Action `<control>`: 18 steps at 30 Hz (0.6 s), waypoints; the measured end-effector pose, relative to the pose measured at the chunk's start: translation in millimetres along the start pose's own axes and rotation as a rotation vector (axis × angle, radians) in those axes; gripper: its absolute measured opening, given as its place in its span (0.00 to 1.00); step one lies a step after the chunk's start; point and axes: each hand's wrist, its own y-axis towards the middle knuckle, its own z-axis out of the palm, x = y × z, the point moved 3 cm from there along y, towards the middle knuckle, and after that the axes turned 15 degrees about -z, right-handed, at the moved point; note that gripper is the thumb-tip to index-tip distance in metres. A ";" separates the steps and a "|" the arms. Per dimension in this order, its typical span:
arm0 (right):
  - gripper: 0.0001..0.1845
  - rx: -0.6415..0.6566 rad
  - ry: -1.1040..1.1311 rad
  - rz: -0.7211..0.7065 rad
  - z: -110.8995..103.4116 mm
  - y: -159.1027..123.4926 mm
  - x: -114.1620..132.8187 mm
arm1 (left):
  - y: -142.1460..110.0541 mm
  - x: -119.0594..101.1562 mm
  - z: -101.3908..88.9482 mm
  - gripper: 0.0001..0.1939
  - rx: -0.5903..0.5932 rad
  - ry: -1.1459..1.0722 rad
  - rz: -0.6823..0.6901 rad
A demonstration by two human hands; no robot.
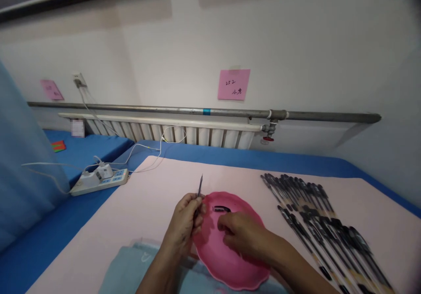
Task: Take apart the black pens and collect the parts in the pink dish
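My left hand [189, 215] is closed around a slim pen [200, 188], its narrow tip pointing up past the thumb. The lower end of the pen is hidden in the fingers. Inside a pink scalloped plate [238, 267] lies a black-and-clear pen cap [221, 209]. My right hand [241, 235] is over the plate with curled fingers, just below the cap; whatever its fingertips hold, if anything, is hidden. The left hand is at the plate's left rim.
On the right, several black-capped pens [325, 228] lie in two rows on the pink sheet [131, 224]. Light blue cloth [125, 267] is under the forearms. A power strip [115, 179] with white cables is at the left. Behind stands a radiator [204, 136] below a pipe [164, 109].
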 end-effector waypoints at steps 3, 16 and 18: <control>0.11 -0.060 0.076 0.018 4.1 -1.3 2.7 | -0.1 1.1 0.6 0.12 -0.006 0.014 -0.004; 0.13 -0.677 0.713 0.079 -39.9 6.8 -9.3 | -9.5 8.4 18.4 0.15 0.078 0.396 -0.102; 0.13 -0.675 0.779 0.062 -40.0 6.5 -4.8 | -8.2 9.5 17.7 0.15 0.076 0.413 -0.096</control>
